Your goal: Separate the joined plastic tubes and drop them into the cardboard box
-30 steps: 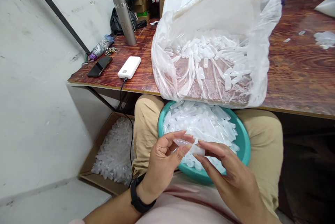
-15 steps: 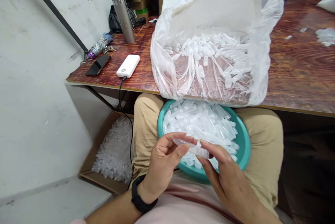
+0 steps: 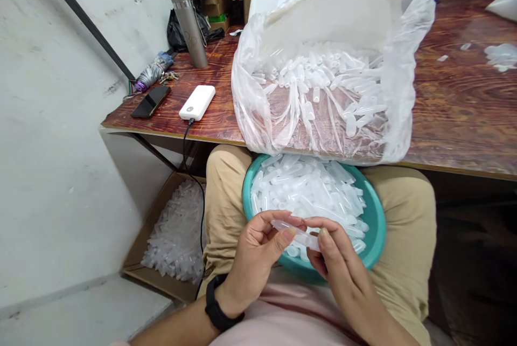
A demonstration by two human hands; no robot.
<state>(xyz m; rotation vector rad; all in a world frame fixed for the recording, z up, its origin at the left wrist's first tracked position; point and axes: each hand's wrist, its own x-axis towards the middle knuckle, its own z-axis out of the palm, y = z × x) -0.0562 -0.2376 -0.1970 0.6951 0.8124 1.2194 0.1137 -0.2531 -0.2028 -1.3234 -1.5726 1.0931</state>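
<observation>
A slim, translucent white plastic piece [image 3: 304, 236] is pinched in the left hand [image 3: 259, 249], its long axis slanted rightward to an end closed on by the right hand [image 3: 345, 260]; below both grips, similar pieces [image 3: 309, 189] are held in a round teal plastic basin [image 3: 378, 235].

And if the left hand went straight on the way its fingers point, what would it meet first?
Probably the right hand, whose fingertips sit just beyond; exact depth is unclear.

Head cam looks fwd/down, close above basin [image 3: 377, 233], tbl [image 3: 464, 130] beyond.
</observation>
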